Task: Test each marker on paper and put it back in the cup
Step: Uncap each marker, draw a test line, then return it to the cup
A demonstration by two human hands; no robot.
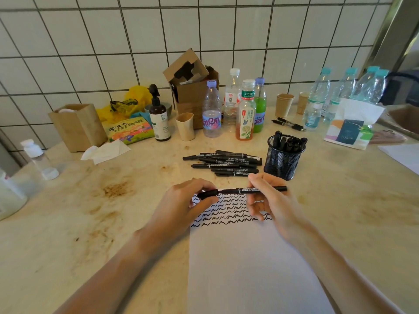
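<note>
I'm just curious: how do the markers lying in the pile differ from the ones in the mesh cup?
The pile of markers lies flat on the table, while the markers in the cup stand upright. The pile is loose and shows full barrels; the mesh cup hides most of each standing marker. All look black.

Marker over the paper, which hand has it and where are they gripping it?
Both hands hold the marker. The left hand pinches its cap end; the right hand pinches the barrel nearer the other end.
</note>
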